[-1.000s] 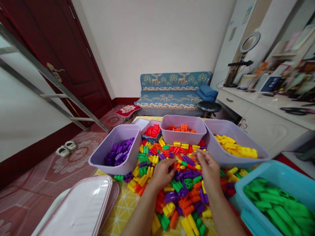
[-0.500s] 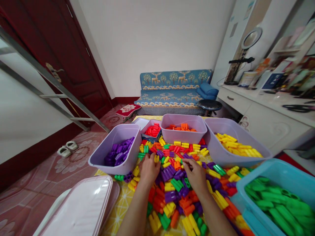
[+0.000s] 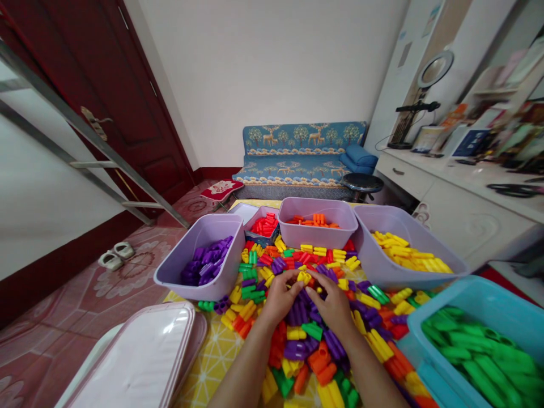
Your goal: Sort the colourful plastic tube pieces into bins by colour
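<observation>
A small yellow plastic block (image 3: 304,277), shaped like joined tubes, sits between my two hands just above the pile. My left hand (image 3: 280,297) is closed, its fingertips on the block's left side. From the other side my right hand (image 3: 332,300) curls in, thumb and fingers bent around the block's right side. Beneath both hands spreads a loose heap of tube blocks, among them purple blocks (image 3: 298,311), a green block (image 3: 313,330) and orange blocks (image 3: 322,362). My curled fingers partly hide the pieces under them.
Around the heap stand a lilac bin of purple blocks (image 3: 170,277), a small box of red blocks (image 3: 250,226), a lilac bin of orange blocks (image 3: 317,233), a lilac bin of yellow blocks (image 3: 382,272) and a turquoise bin of green blocks (image 3: 429,340). Pale lids (image 3: 136,357) lie at left.
My left hand has moved right with the yellow block, and my right hand has shifted slightly left. Both hands now meet at the block over the middle of the heap.
</observation>
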`<state>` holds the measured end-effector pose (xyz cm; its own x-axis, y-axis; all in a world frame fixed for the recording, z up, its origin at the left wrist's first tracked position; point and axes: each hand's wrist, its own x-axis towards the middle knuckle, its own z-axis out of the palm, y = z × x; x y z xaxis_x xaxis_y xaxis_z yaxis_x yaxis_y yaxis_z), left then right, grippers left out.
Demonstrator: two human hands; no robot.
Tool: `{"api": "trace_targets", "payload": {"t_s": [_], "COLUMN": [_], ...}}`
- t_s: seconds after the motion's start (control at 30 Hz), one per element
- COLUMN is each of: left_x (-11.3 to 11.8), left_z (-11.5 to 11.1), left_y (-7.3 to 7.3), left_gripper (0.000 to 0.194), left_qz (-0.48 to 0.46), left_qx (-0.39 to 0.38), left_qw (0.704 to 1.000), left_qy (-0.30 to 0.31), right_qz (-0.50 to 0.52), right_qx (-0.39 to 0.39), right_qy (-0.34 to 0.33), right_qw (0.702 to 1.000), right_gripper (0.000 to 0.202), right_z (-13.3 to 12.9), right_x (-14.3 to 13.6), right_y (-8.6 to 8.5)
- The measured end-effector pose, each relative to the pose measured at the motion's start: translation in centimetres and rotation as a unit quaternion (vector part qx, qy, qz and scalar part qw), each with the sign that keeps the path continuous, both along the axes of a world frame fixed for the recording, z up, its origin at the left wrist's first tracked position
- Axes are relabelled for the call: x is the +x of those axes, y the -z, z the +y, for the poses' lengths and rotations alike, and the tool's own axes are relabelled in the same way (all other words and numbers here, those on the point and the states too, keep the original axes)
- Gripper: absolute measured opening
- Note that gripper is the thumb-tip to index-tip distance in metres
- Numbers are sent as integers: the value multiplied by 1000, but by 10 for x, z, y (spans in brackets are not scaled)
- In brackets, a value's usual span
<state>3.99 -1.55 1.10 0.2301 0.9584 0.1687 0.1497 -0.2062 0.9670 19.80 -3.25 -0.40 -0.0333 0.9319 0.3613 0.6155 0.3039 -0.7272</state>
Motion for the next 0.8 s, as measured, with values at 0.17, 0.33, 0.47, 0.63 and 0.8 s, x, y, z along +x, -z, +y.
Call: {"api": "trace_targets", "payload": {"t_s": [0.17,0.33,0.47,0.63,0.8], "left_x": [1,1,1,0,-1], "left_z": [0,-3,-3,-4,-4], "left_y": [2,2,-1,-3,-3], "left_gripper": [24,24,18,19,20], "left_qz": [35,57,66,60,67], "left_qx": [3,10,-3,-17,-18], "left_qw": [999,997,996,996,996], "left_qy": [-38,-48,-55,-62,-62], "right_qz": [32,75,126,103,326], "right_qx": [26,75,69,-48,44], "right_qy": [-2,19,81,37,145], "right_qw": [999,994,986,993,933], "right_gripper": [28,21,23,23,37], "right_z": [1,-5,-10,-4,0], "right_x": [-1,-3,-1,22,42], "right_y": [-2,-11,-14,-31,-67]}}
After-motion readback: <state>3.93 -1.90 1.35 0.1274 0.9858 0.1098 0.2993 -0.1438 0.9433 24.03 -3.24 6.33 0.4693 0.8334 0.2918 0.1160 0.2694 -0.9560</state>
